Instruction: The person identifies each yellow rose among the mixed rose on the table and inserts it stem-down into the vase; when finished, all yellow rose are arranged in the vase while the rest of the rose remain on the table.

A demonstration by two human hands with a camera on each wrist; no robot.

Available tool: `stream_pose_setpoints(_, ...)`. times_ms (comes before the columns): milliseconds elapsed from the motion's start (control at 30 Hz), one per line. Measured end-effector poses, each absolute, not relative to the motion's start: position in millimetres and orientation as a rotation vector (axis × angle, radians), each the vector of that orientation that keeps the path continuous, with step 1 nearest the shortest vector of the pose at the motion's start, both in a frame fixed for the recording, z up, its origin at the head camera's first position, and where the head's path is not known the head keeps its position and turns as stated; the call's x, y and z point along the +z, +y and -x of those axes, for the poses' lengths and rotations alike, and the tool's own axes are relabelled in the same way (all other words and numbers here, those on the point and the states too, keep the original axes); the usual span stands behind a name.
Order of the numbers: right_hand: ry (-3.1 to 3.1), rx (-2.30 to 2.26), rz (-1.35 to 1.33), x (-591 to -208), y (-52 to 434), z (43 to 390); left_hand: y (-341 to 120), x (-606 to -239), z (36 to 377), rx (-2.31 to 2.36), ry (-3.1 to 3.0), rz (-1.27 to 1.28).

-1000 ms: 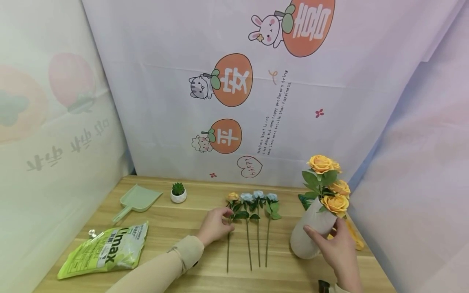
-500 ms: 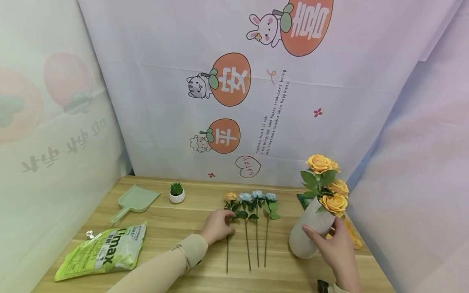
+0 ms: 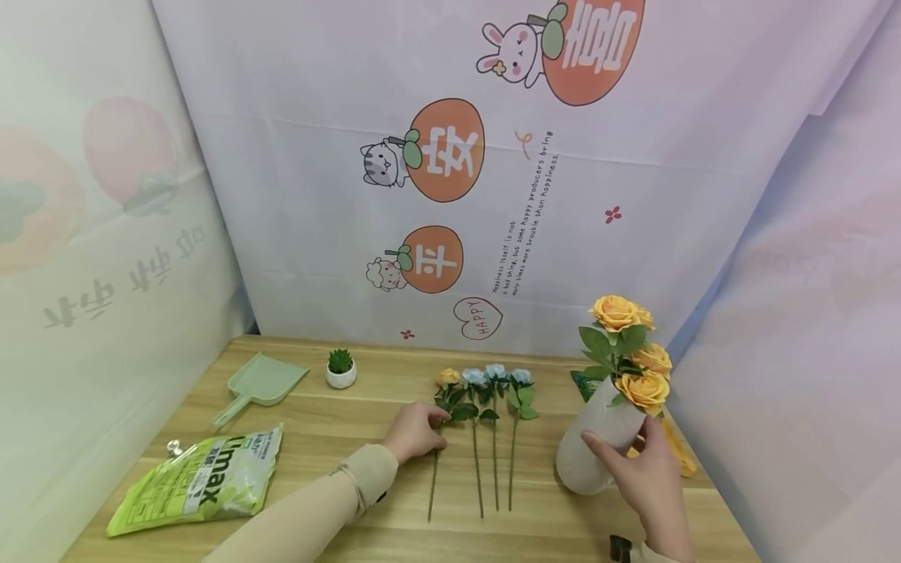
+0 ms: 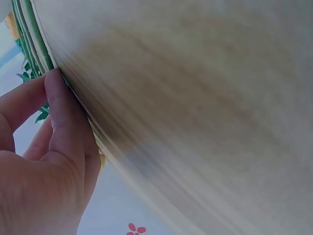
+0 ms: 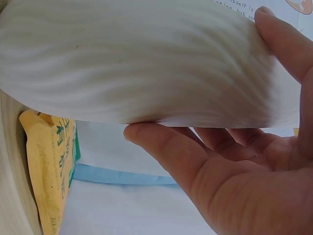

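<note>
While the white vase [image 3: 594,446] is tilted over on the right side of the wooden table [image 3: 338,438], it's gripped by the right hand [image 3: 644,477], thumb on one side and fingers curled round the other, which is shown up close in the right wrist view [image 5: 146,63]. Three yellow roses [image 3: 626,344] with green leaves are already stuck in its mouth. A yellow packet [image 5: 51,166] is seen lying right beside the vase's base.

Over in the middle, the stem of a single yellow rose [image 3: 446,378] is pinched by the left hand [image 3: 415,430], with the stem lying on the table and angled a bit away from the others. Three blue roses [image 3: 496,374] are laid flat just beside it, stems parallel and pointing toward the near edge. In the left wrist view only blurry fingers [image 4: 63,127] pressed against the table can be made out, with bits of green stem at the fingertips.

Further left, a small potted succulent [image 3: 341,369], a green dustpan [image 3: 260,385] and a green bag [image 3: 200,481] are spread around, well apart from the flowers. A cartoon backdrop [image 3: 450,156] is hung behind everything.
</note>
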State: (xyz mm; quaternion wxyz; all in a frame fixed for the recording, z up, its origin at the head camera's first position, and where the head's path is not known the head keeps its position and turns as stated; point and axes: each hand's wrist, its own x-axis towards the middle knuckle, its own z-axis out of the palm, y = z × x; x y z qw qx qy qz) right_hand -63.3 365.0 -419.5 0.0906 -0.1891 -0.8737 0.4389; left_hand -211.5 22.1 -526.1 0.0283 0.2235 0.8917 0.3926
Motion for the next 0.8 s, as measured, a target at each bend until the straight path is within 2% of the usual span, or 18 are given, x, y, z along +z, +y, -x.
stream_pose_setpoints(600, -2.596, 1.292, 0.540, -418, 365, 63, 14, -513, 210, 1.507, 2.431, -0.447)
stream_pose_setpoints(800, -2.600, 1.293, 0.541, -418, 365, 63, 11, -505, 210, 1.531, 2.468, -0.471)
